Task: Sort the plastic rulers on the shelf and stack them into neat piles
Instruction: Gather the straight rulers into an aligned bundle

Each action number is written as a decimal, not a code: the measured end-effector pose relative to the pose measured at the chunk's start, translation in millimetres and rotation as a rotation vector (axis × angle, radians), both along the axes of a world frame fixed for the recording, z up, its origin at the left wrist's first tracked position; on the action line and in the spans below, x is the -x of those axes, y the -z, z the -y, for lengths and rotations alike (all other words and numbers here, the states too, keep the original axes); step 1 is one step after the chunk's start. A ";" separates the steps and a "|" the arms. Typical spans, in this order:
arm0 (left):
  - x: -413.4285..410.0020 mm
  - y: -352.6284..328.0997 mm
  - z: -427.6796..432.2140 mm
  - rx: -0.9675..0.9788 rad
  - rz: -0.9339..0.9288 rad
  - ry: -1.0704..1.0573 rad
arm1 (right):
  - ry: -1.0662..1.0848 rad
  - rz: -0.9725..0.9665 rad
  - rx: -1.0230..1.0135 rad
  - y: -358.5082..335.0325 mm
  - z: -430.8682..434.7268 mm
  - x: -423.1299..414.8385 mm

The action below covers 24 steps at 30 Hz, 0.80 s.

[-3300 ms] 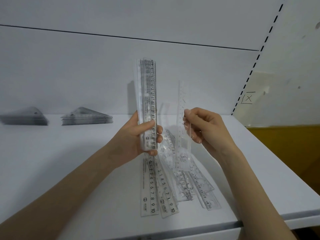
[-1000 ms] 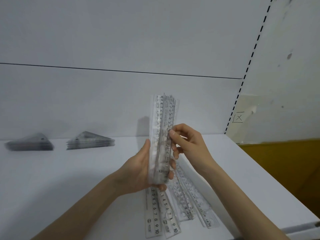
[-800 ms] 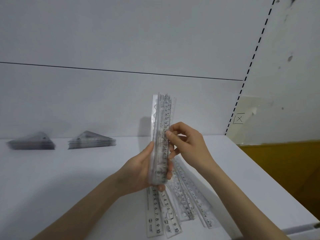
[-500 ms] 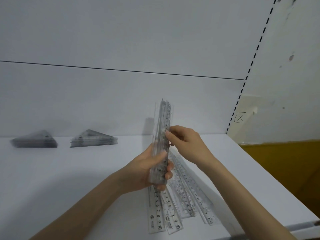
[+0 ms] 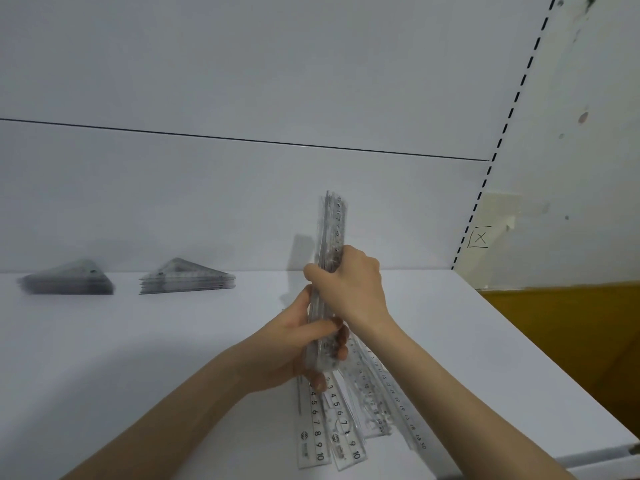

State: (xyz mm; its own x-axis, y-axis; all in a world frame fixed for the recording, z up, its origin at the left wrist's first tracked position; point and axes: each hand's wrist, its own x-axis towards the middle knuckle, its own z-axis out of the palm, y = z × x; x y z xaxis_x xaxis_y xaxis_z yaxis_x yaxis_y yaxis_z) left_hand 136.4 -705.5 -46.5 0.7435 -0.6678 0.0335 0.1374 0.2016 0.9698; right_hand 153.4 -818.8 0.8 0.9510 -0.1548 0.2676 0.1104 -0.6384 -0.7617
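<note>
Ruler bundle (image 5: pixel 333 226) stands upright above mid-shelf (image 5: pixel 138 358); left hand (image 5: pixel 287 355) grips its lower end, right hand (image 5: pixel 353 292) wraps its middle; light, stiff, probably slick plastic, apt to fan apart; best squeezed across the flat faces; loose rulers (image 5: pixel 308 431) lie at 6 o'clock.

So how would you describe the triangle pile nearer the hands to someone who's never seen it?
Follow the white shelf to the back wall. Two stacks of clear triangular rulers sit there. It is the right-hand stack, closer than the left-hand stack to the upright bundle of straight rulers.
</note>
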 end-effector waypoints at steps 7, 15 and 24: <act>-0.6 -0.8 -1.7 0.024 0.016 -0.012 | 0.034 0.074 0.186 -0.6 -4.3 3.0; -6.1 -0.7 -2.7 0.056 -0.011 -0.065 | -0.002 0.064 0.258 -4.2 -5.4 3.9; -14.9 -4.2 -13.1 0.190 -0.039 -0.154 | -0.141 -0.110 0.243 17.6 78.2 8.0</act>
